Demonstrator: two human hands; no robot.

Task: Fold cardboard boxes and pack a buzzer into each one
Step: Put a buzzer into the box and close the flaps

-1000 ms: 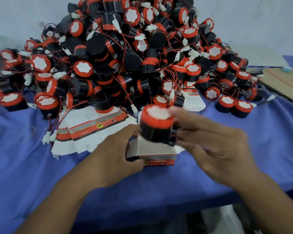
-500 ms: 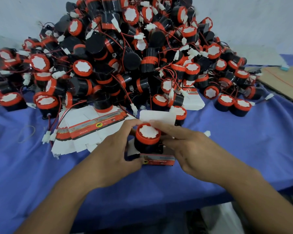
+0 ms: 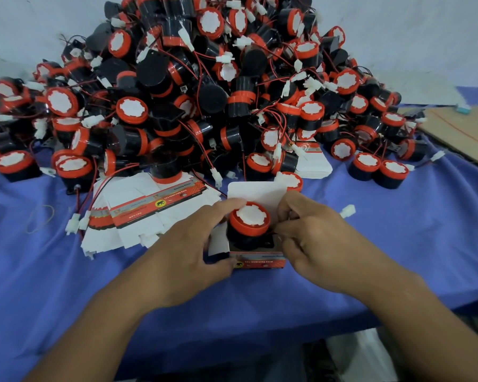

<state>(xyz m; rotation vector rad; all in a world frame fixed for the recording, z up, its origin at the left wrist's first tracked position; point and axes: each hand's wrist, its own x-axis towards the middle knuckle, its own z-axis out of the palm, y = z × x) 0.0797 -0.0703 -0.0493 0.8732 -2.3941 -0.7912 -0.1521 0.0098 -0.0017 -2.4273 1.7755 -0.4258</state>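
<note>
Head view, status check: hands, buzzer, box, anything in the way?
Left hand grips box. Right hand pinches buzzer, seated in box, red cap above rim. Lid flap up; loose white connector outside box.

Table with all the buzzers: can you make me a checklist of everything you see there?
Surface: wrinkled blue cloth covering the table.
Job's things: one buzzer, red cap up, partly inside an open box; big pile of buzzers behind; flat boxes stacked at left.
Clutter: rubber band at far left.
Grippers: left hand grips the box; right hand has its fingers curled at the buzzer's side.
Cables: red and black wires tangled through the pile; one white plug lies on the cloth right of the right hand.
Surroundings: white wall behind; cardboard sheet at far right.
</note>
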